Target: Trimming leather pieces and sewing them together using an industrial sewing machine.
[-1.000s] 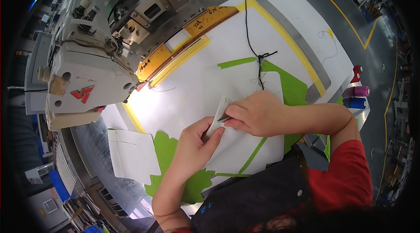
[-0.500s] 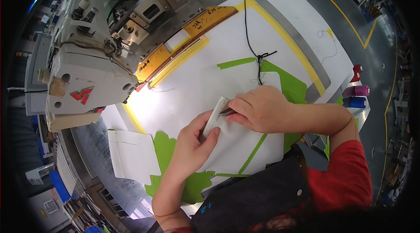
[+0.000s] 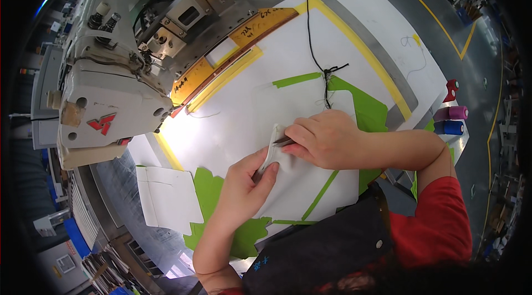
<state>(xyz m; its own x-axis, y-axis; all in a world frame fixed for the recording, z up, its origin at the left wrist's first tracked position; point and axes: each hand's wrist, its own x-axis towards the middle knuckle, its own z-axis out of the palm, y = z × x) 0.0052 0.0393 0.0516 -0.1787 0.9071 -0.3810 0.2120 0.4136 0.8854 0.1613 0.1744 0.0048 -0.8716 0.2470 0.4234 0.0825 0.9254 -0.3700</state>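
My left hand [image 3: 246, 181] pinches a narrow white folded strip [image 3: 274, 143] with thumb and fingers, above a white sheet [image 3: 332, 195] with green tape on the work surface. My right hand [image 3: 318, 138] grips a small dark metal tool [image 3: 284, 141], whose pointed tip lies against the strip; whether it is snips or tweezers I cannot tell. Green pieces [image 3: 367, 107] show around the sheet's edges. A black cord [image 3: 311, 45] runs down to a knotted clump just beyond my right hand.
The white sewing machine head [image 3: 105, 112] stands at the left, beside an orange marked guide [image 3: 257, 26] and yellow tape [image 3: 360, 34]. A white piece [image 3: 169, 195] lies lower left. Red, purple and blue thread spools [image 3: 449, 128] sit on the right edge, beside a floor walkway.
Both hands and the strip have shifted slightly left. The tool in my right hand has moved a little up along the strip since the first frame.
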